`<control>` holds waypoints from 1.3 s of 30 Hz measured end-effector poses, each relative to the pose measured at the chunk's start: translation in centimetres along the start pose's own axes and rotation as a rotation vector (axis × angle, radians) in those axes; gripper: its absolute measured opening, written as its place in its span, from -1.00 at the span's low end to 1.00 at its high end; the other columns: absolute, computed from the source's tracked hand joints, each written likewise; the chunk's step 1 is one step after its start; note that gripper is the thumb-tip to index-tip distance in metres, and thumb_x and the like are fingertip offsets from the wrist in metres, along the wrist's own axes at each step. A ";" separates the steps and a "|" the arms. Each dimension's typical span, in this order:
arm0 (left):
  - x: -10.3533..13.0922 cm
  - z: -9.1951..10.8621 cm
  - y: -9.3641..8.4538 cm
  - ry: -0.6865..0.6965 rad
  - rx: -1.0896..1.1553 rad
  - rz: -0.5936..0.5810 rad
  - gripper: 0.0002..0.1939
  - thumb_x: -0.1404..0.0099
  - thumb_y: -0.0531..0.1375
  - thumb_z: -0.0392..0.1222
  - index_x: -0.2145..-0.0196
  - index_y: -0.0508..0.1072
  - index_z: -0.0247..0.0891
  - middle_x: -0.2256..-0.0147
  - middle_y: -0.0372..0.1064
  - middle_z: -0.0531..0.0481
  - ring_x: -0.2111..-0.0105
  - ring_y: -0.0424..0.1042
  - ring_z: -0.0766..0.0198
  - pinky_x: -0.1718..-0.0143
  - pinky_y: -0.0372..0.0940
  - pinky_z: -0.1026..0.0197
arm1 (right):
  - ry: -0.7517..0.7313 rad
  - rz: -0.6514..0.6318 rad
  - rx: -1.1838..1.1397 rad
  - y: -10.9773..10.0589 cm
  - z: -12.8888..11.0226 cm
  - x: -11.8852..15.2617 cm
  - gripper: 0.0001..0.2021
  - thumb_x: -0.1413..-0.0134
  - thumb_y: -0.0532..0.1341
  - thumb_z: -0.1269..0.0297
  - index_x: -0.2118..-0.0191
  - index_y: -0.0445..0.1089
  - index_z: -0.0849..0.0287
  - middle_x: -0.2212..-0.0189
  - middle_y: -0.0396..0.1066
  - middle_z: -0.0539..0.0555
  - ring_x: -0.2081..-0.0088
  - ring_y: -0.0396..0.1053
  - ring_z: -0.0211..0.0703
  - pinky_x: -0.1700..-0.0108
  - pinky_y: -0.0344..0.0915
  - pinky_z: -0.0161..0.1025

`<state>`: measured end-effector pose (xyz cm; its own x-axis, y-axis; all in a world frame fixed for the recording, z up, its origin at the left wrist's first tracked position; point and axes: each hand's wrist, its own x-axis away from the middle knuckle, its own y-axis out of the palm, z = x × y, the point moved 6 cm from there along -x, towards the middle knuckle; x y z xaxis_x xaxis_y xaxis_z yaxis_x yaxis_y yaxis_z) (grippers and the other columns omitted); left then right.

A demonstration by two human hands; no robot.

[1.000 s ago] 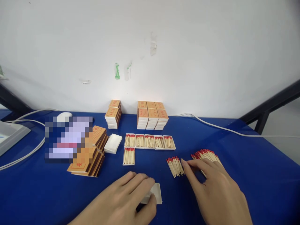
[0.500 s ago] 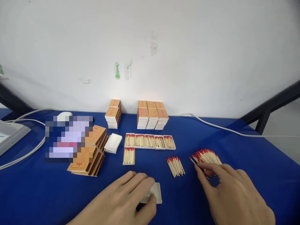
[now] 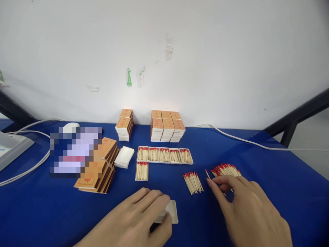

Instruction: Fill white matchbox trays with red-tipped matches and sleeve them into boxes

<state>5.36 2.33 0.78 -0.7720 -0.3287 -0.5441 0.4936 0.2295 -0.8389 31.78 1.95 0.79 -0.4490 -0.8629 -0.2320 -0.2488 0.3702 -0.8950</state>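
Note:
My left hand (image 3: 146, 212) rests over a white matchbox tray (image 3: 172, 211) at the front, its thumb and fingers closed around the tray's left side. The part of the tray that shows is bare. Between thumb and forefinger, my right hand (image 3: 241, 202) pinches a single red-tipped match (image 3: 207, 174). Just behind those fingers lies a loose heap of matches (image 3: 226, 169), partly hidden by the hand. A smaller bunch of matches (image 3: 193, 183) lies between my hands. Beyond, several matchbox trays filled with matches (image 3: 164, 155) stand in a row, with one filled tray (image 3: 142, 171) before it.
Closed matchboxes stand stacked against the wall in a left stack (image 3: 124, 127) and a wider stack (image 3: 167, 126). At left are orange matchbox sleeves (image 3: 89, 176), white trays (image 3: 124, 156) and a blurred-out phone-like object (image 3: 75, 151). A white cable (image 3: 239, 140) crosses the back right.
My right hand has drawn slightly left, away from the heap, bringing the pinched match toward the smaller bunch. The left hand and the tray stay where they were.

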 end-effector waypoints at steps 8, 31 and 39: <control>-0.5 0.1 -1.0 -0.004 -0.013 -0.099 -0.81 -0.73 0.15 -0.30 0.00 0.60 -0.23 0.02 0.64 -0.15 0.05 0.61 0.05 -0.08 0.54 0.05 | 0.038 -0.017 -0.009 -0.1 -0.2 -0.3 -0.40 -0.23 0.09 -0.48 0.31 0.63 -0.12 0.22 0.68 0.18 0.20 0.62 0.34 0.40 0.35 0.01; -0.5 0.1 -1.0 -0.011 0.017 -0.092 -0.90 -0.70 0.25 -0.26 0.02 0.59 -0.24 0.00 0.63 -0.18 0.01 0.62 0.03 -0.09 0.56 0.04 | 0.085 -0.155 -0.188 1.6 -1.3 -0.7 -0.58 -0.23 0.26 -0.30 0.32 0.65 -0.11 0.19 0.71 0.04 0.25 0.60 0.11 0.23 0.38 -0.03; -0.6 0.1 -1.4 -0.018 0.035 -0.145 -0.81 -0.74 0.16 -0.29 -0.06 0.60 -0.26 -0.06 0.66 -0.20 -0.04 0.63 0.00 -0.13 0.55 0.01 | 0.085 -0.062 -0.131 0.5 0.2 -0.6 -0.50 -0.23 0.22 -0.40 0.26 0.70 -0.13 0.12 0.75 0.10 0.16 0.66 0.29 0.27 0.43 0.04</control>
<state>5.21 2.08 2.27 -0.8290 -0.3726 -0.4171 0.3914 0.1463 -0.9085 32.09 2.62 0.45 -0.4991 -0.8552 -0.1396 -0.3855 0.3634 -0.8481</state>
